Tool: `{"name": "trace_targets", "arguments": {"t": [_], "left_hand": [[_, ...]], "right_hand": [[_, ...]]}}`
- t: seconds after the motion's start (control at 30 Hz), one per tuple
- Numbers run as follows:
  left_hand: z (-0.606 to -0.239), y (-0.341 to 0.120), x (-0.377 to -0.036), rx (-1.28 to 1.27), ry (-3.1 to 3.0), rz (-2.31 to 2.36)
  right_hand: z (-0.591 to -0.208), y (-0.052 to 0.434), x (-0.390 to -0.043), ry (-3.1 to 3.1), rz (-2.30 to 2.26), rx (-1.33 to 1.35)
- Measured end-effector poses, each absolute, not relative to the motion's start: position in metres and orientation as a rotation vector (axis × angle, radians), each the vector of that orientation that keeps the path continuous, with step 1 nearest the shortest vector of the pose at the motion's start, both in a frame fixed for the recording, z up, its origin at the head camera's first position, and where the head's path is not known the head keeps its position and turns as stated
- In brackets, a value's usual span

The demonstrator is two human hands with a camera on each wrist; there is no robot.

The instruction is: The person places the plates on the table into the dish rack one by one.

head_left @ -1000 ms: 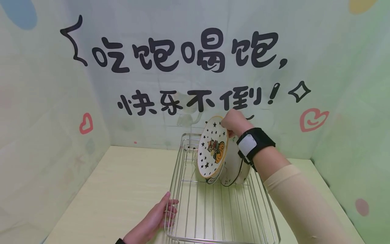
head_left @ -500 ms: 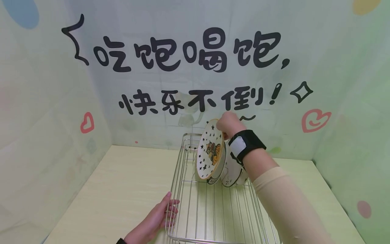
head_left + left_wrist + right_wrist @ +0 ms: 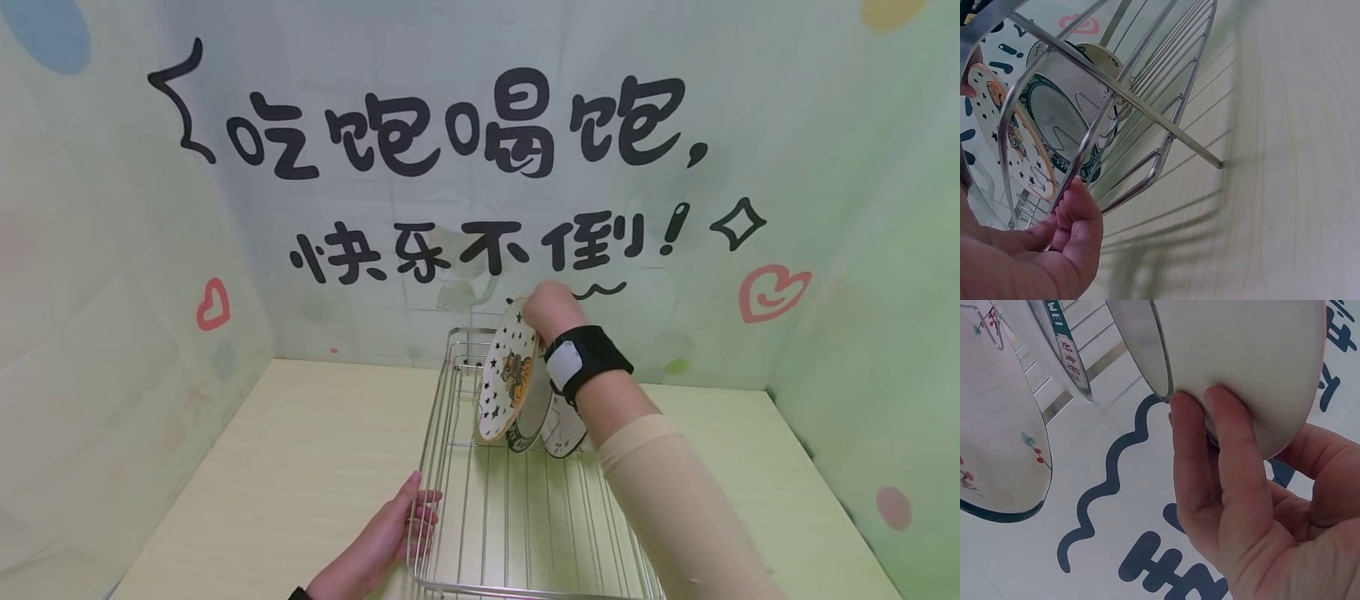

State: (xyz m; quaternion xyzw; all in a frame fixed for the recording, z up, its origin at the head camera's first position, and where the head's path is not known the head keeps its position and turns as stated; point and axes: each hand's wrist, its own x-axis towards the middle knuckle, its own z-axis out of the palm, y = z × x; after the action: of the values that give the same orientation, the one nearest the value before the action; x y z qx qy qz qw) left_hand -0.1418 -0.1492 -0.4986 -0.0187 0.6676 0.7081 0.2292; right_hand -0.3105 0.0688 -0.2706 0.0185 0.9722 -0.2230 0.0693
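Near the back of the wire dish rack (image 3: pixel 487 589), my right hand (image 3: pixel 551 310) pinches the upper right edge of a white plate (image 3: pixel 497 400) with an orange rim, black stars and a cartoon animal. The plate stands steeply tilted at the rack's left side. In the right wrist view, my thumb is on one side of this plate's pale back (image 3: pixel 1247 356), and two fingers (image 3: pixel 1241 469) press that back. At the front left, my left hand (image 3: pixel 390 529) grips the rack's side rail, its fingertips (image 3: pixel 1082 200) at the wire in the left wrist view.
Right of the star plate, a green-rimmed dish (image 3: pixel 1054 112) stands on edge in the rack. Farther right stands a white dish with a dark rim (image 3: pixel 562 429), partly hidden by my right arm. A printed cloth wall (image 3: pixel 360 325) rises close behind the rack.
My right hand has moved left and slightly down with the star plate, which now turns more edge-on. More of the green-rimmed dish shows beside it. My left hand stays on the rack.
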Motion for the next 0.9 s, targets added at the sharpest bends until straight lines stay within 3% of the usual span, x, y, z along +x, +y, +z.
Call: {"name": "trace_targets", "arguments": {"t": [0.53,0.9], "left_hand": [[-0.498,-0.148,-0.142,-0.051,1.837,1.953],[-0.498,-0.148,-0.141,-0.067,1.841,1.963]], "right_hand": [[-0.283,0.050,-0.298,3.007,-0.601,-0.113],[-0.295,0.044,-0.301,2.990,-0.617,-0.079]]}}
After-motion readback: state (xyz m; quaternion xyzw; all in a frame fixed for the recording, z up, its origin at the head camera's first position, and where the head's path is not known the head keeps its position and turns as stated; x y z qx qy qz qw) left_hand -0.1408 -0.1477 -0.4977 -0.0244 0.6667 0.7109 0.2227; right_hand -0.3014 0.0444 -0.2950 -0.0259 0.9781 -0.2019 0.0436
